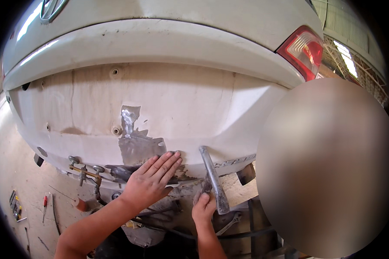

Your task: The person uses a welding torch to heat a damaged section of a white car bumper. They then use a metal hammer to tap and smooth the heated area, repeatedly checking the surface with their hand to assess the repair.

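Note:
My left hand (153,177) lies with its fingers stretched out against the lower part of a white car's rear panel (194,112). Just above the fingertips is a bare metal patch (141,149) where the paint is gone, with ragged edges. Darker, scraped metal shows around the hand along the bottom edge. My right hand (204,208) is closed around the short visible handle of a grey metal hammer (214,177). Its long head slants up toward the panel; whether the upper tip touches the panel I cannot tell.
A red and clear tail light (304,49) sits at upper right. Left of my hand hangs a brass-coloured fitting with valve knobs (84,172). On the floor lie a red-handled screwdriver (45,203) and a tool set (15,205). An adjustable wrench (231,222) lies below the hammer. A blurred oval covers the right side.

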The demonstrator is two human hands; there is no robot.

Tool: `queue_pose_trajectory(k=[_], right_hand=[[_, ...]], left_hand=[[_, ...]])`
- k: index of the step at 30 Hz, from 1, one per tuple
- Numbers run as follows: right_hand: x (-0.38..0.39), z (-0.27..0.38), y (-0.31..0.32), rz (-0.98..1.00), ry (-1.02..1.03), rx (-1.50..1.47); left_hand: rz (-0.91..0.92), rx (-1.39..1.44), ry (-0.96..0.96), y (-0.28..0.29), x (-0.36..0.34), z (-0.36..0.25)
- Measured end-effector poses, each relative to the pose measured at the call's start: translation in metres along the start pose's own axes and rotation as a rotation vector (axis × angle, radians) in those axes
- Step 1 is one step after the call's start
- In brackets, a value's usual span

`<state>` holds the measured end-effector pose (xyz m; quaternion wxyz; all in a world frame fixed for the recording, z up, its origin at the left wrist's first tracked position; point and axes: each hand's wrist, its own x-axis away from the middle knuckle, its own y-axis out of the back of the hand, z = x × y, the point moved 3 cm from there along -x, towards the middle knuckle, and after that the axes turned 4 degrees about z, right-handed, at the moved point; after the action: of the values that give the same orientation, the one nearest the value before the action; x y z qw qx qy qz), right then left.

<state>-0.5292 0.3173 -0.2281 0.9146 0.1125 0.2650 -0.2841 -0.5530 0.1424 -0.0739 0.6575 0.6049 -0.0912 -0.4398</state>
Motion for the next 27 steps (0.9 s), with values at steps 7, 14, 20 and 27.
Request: queue_pose_trajectory(k=[7, 14, 20, 27], right_hand=[[-0.002, 0.006, 0.001, -0.045, 0.079, 0.017], [-0.002, 0.014, 0.003, -0.036, 0.031, 0.123], [-0.004, 0.044, 0.006, 0.013, -0.134, -0.145], [-0.007, 0.028, 0.007, -0.01, -0.139, 0.044]], left_hand=[[0.034, 0.024, 0.013, 0.004, 0.0, -0.002], [0.018, 0.059, 0.013, 0.002, 0.003, -0.003], [0.016, 0.024, 0.015, 0.0, 0.004, -0.002], [0.016, 0.013, 0.017, 0.001, 0.003, -0.001]])
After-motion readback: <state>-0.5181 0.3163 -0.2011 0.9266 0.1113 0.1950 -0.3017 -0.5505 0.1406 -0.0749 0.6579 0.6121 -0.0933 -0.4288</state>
